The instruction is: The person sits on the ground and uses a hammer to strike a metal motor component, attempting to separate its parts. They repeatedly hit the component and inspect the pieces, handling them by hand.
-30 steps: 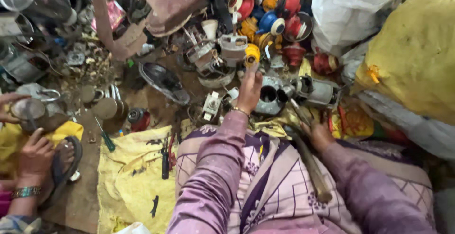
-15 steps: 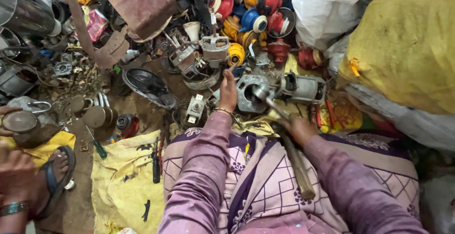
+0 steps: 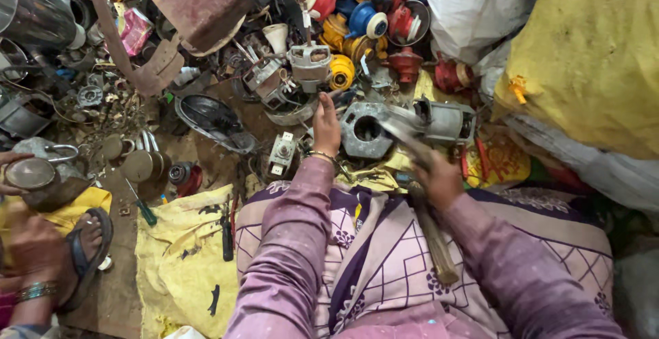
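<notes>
Right hand [image 3: 439, 181] grips a wooden-handled hammer [image 3: 412, 174], head pointing upper left; left hand [image 3: 326, 127], fingers together, touches the grey metal housing [image 3: 364, 130].

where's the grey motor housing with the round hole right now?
Head view, centre: the grey motor housing lies on the ground between the left hand and the right hand, which grips a hammer.

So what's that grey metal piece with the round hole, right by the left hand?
The grey metal housing looks like cast metal, dull and dusty, with a large round hole in its face. It lies among scrap parts on the floor. The left hand touches its left edge; the hammer in the right hand crosses its right side.
</notes>
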